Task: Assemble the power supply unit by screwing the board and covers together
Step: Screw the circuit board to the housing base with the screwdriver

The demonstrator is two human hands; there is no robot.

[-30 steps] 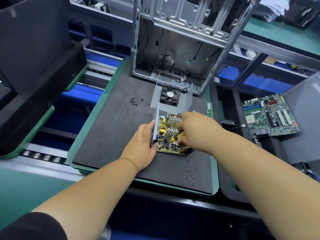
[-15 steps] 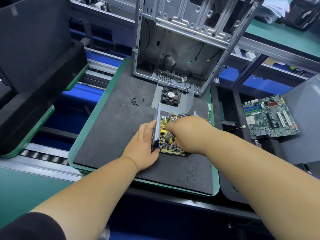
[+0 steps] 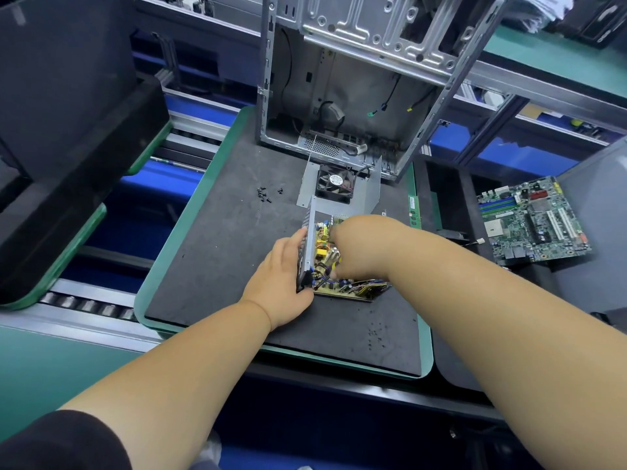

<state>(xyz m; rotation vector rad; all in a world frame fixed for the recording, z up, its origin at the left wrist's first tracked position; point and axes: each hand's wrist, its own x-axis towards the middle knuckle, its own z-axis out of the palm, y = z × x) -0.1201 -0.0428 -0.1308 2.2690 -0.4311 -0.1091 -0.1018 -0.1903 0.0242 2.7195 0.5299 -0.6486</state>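
Bracing the perforated cover with the left hand, fingers curled round it, so the board on the mat stays put; right hand reaches in, grip hidden

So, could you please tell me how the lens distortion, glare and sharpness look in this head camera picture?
Head view: wide-angle bending bows the conveyor rails and the computer case frame toward the edges; bright overhead glare sits on the case's metal; the power supply board and motherboard are fairly sharp, while the right hand looks slightly soft and hides whatever its fingers hold; the near forearms loom large.
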